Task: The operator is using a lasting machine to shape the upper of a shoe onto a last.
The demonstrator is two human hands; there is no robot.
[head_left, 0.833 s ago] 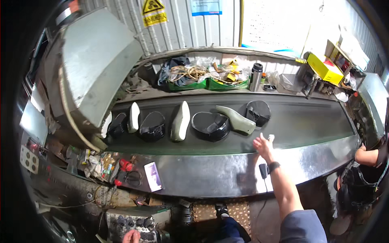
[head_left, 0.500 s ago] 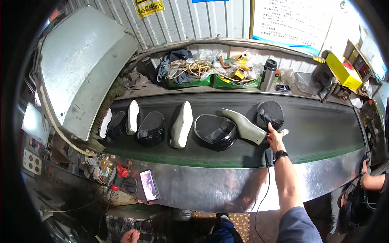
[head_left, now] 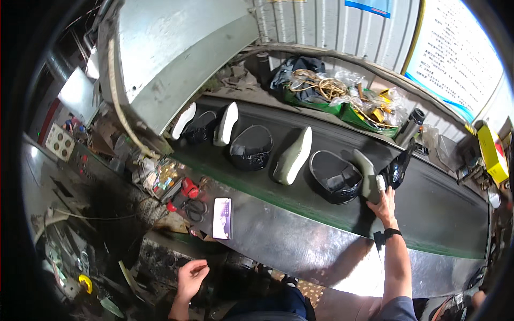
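Observation:
On the dark conveyor belt (head_left: pixel 428 214) my right hand (head_left: pixel 384 207) has its fingers stretched out, one tip wrapped in white. It touches a grey-green shoe last (head_left: pixel 367 170) and reaches the lower end of a glossy black shoe upper (head_left: pixel 397 167), which stands tilted beside it. Left of these lies an open black shoe upper (head_left: pixel 336 176), then a grey last with a white sole (head_left: pixel 293 156). Another black upper (head_left: pixel 251 148) and more lasts continue toward the far left. Low over the dark area before the belt, my left hand (head_left: pixel 193 275) is loosely curled, thumb apart, holding nothing.
A metal ledge (head_left: pixel 278 227) edges the belt's near side, with a phone (head_left: pixel 222 218) on it and black-handled scissors (head_left: pixel 194 209) nearby. Behind the belt are green trays (head_left: pixel 342 113) of cords and plastic and a steel flask (head_left: pixel 411 128). A metal hood (head_left: pixel 187 59) covers the left end.
The view has swung and tilted. The rightmost black upper has turned from opening-up to side-on, and the last beside it has also turned. My left hand has come up further into view.

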